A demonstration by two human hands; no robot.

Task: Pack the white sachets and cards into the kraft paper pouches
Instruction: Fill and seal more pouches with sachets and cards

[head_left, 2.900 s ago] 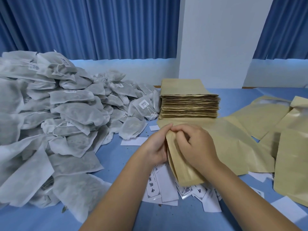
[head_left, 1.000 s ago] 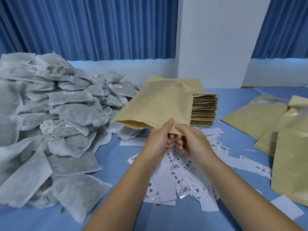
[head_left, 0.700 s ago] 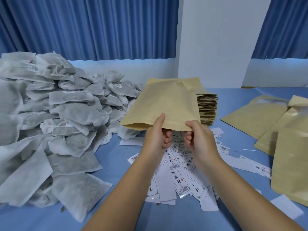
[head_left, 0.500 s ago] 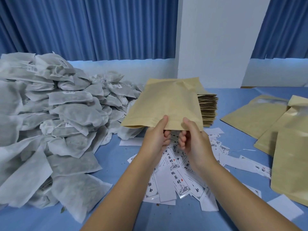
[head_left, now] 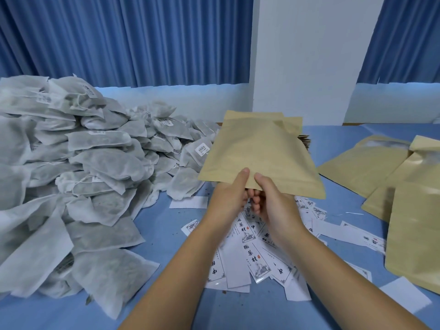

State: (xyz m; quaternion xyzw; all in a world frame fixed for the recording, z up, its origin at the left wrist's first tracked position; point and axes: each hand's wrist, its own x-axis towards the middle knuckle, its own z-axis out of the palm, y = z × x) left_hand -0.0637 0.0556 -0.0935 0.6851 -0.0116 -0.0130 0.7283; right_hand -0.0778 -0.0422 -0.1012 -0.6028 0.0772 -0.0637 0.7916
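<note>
A: Hands first. What do we log?
B: Both are on one kraft pouch [head_left: 259,153], held above the table [head_left: 166,234] mid-scene. We mark the left hand [head_left: 228,198] as pinching the pouch's near edge, thumb flat on top, fingers curled underneath.
A: And the other?
B: The right hand [head_left: 273,201] has the same grip just beside it: thumb on top, fingers curled under. The two thumbs are close together.
A: Is the pouch mouth open?
B: We can't tell, as the hands cover that edge. The pouch tilts, far end higher, and hides most of the pouch stack [head_left: 304,140] behind it.
A: Where are the sachets?
B: We put the white sachets [head_left: 78,177] on the left, one big heap running from near to far, some with small printed labels.
A: Cards?
B: The cards [head_left: 252,253] are scattered flat on the table under and near the hands. Some show black characters, some are blank side up.
A: Right side?
B: We see flat pouches [head_left: 364,167] lying overlapped there, well apart from the held one. A blue curtain [head_left: 119,39] and a white pillar [head_left: 309,55] are at the far side.
</note>
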